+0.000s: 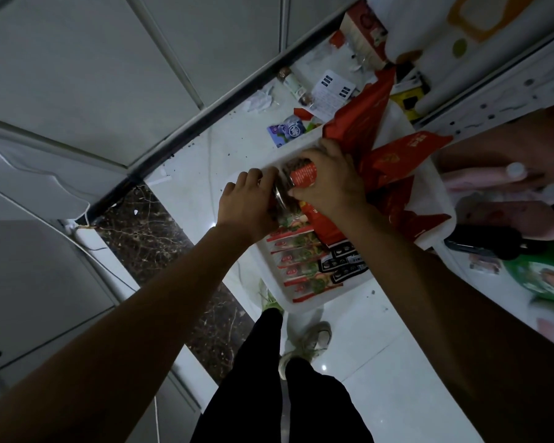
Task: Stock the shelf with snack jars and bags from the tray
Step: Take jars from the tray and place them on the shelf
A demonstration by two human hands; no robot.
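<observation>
Jar handling is centred over the far end of the tray: the labelled body is clamped by the right grip, and the lid end is enclosed by the curled fingers of the left grip. Slippage is judged the main risk if the smooth jar is lifted one-handed, and the red bags leaning in the tray just beside it could be snagged and toppled.

Left of the left hand, bare white floor lay open. A jar filled the gap between both hands. Upright red bags crowded the tray just right of the right hand; stacked snack packets blocked its near end.
</observation>
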